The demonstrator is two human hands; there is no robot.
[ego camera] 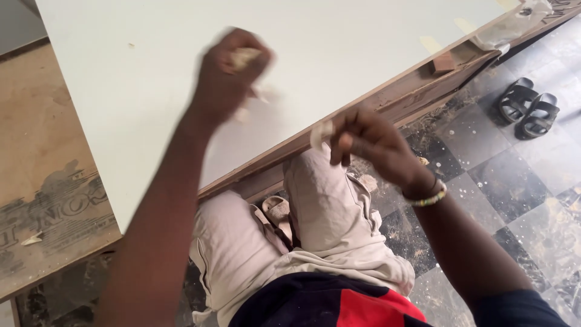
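Observation:
A large white laminated board [151,66] lies flat across a brown workbench [42,181]. My left hand [227,75] is fisted on top of the board, blurred by motion, and grips a small pale wad of material [242,57]. My right hand [369,142] hovers at the board's near edge, pinching a thin pale strip [319,134] between thumb and fingers. A beaded bracelet [430,197] circles that wrist. My beige trousers and raised knee show below the board's edge.
A small wooden block [445,62] sits on the board's exposed brown edge [399,97] at the right. Pale tape bits lie near the far right corner. A pair of black sandals [528,108] rests on the dusty checkered tile floor [514,194].

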